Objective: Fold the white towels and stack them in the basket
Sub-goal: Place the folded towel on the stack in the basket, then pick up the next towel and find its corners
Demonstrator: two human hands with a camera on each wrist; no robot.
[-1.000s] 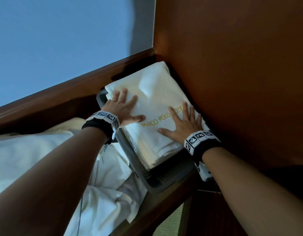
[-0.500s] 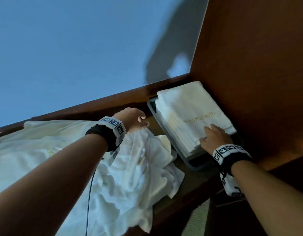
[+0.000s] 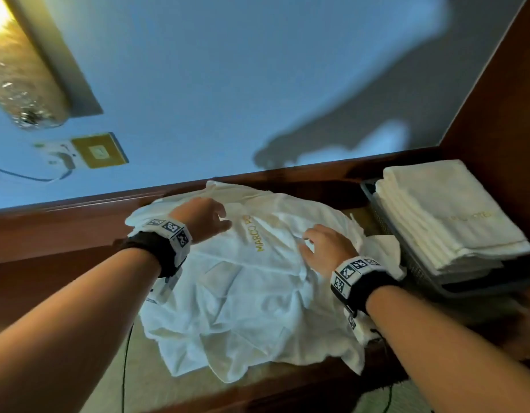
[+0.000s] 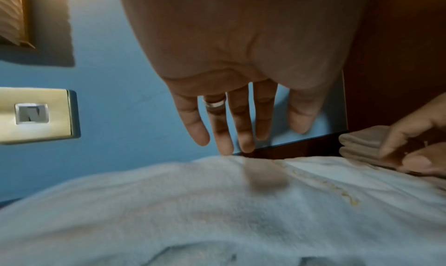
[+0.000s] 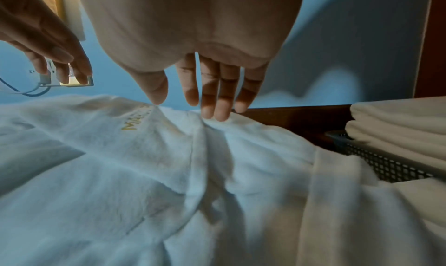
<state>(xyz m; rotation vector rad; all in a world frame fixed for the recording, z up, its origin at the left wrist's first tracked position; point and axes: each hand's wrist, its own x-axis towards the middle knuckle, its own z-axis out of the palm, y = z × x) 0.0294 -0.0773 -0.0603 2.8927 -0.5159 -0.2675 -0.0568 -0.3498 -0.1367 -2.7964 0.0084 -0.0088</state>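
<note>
On the dark polished wooden ledge (image 3: pixel 64 234), a rumpled heap of soft white terry towels (image 3: pixel 249 296) lies with gold stitched lettering showing on top. Both hands hang over it with fingers straight and slack, holding nothing: the left hand (image 3: pixel 202 214) above the heap's far edge, the right hand (image 3: pixel 328 245) with fingertips (image 5: pixel 217 110) just meeting a raised crease. At the right, a grey mesh basket (image 3: pixel 412 263) holds a squared stack of folded towels (image 3: pixel 445 216), rising above its rim.

Bare forearms; each wrist wears a black band (image 3: pixel 156 251) with square-patterned white tags; a ring (image 4: pixel 215 104) circles one left finger.
</note>
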